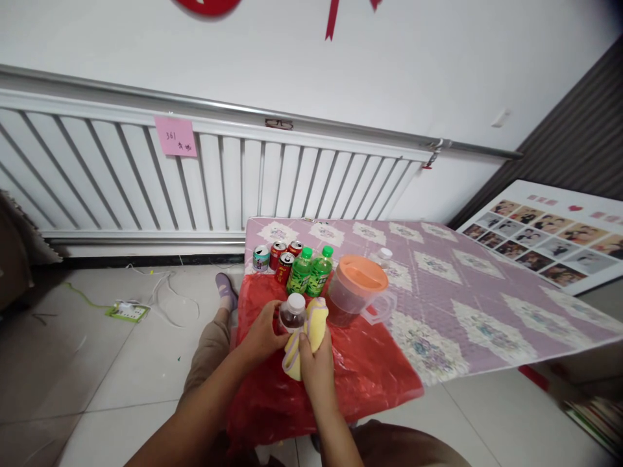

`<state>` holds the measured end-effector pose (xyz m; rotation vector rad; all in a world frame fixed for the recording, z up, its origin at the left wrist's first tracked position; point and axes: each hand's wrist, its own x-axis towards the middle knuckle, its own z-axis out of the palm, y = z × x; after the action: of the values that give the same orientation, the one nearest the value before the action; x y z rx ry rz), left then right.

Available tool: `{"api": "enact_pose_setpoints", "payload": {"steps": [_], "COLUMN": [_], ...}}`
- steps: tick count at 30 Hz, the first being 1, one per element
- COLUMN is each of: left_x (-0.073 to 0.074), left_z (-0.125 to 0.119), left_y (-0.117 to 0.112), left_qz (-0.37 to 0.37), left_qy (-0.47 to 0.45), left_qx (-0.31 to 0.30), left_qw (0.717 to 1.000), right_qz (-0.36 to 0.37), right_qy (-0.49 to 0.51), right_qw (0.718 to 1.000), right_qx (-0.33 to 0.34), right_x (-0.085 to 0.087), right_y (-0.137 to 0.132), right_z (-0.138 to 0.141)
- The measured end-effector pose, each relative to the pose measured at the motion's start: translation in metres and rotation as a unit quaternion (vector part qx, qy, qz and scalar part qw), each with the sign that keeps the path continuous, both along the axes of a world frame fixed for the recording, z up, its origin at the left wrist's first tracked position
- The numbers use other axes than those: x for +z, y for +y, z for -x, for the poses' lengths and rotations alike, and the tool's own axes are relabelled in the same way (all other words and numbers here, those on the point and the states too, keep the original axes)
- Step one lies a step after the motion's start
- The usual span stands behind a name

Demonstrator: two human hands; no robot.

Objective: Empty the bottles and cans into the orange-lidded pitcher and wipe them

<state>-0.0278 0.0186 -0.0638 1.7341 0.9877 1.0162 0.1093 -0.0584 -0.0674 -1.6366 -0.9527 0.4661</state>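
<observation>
My left hand (263, 333) is closed around a clear plastic bottle (293, 312) with a white cap, which stands upright near the front of the table. In my right hand (317, 371) is a folded yellow cloth (317, 324) with a pale purple edge, held up against the bottle's right side. The cloth and my fingers hide the lower part of the bottle. Just behind stand two green bottles (319, 272) with green caps. To the right is a clear pitcher (341, 303) with an orange lid (363, 272).
Several drink cans (261, 258) stand at the table's back left. Another white-capped bottle (385, 255) is behind the pitcher. Red plastic sheeting (370, 363) covers the near end of the patterned tablecloth (438, 311). A white radiator (287, 181) runs along the wall; cables lie on the floor at left.
</observation>
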Motion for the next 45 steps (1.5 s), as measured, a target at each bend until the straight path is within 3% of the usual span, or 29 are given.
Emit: {"api": "enact_pose_setpoints", "payload": {"steps": [5,10,15,19,23,25,27,31,35,40,43,45], "left_x": [0.005,0.010,0.010,0.004,0.001,0.002,0.003,0.001,-0.006,-0.011,-0.011,-0.010], "left_z": [0.004,0.008,0.003,0.000,-0.002,-0.002,-0.002,-0.002,-0.001,-0.002,-0.002,-0.003], "left_y": [0.003,0.006,0.001,-0.002,-0.004,-0.005,-0.006,-0.005,-0.003,-0.003,-0.004,-0.004], "left_qz": [-0.003,0.003,0.020,0.001,-0.025,-0.027,-0.026,-0.018,-0.017,-0.021,-0.012,-0.007], "left_qy": [0.018,0.012,-0.020,-0.024,-0.016,-0.010,-0.007,0.000,-0.005,-0.019,-0.014,-0.009], "left_qx": [-0.026,-0.079,-0.074,-0.035,-0.008,0.000,-0.001,-0.009,-0.014,-0.010,-0.004,0.003], "left_qw": [0.999,0.997,0.997,0.999,1.000,1.000,1.000,1.000,1.000,1.000,1.000,1.000], "right_qz": [0.014,-0.001,-0.034,-0.024,0.005,0.015,0.014,-0.042,-0.082,-0.023,0.024,0.047], "right_qy": [0.049,0.115,0.058,-0.011,0.006,0.029,0.046,0.013,-0.100,-0.210,-0.181,-0.110], "right_qw": [0.998,0.993,0.998,1.000,1.000,0.999,0.999,0.999,0.987,0.956,0.960,0.971], "right_qx": [0.024,0.004,0.011,0.001,0.015,0.020,0.009,0.000,0.095,0.203,0.213,0.206], "right_x": [-0.002,0.020,0.035,0.024,0.007,0.009,0.021,0.069,0.106,0.117,0.122,0.122], "right_y": [-0.003,-0.003,0.003,0.004,-0.001,-0.004,-0.006,0.000,0.022,0.048,0.056,0.060], "right_z": [-0.011,-0.014,-0.001,0.005,-0.003,-0.011,-0.018,-0.024,-0.016,-0.006,-0.011,-0.017]}}
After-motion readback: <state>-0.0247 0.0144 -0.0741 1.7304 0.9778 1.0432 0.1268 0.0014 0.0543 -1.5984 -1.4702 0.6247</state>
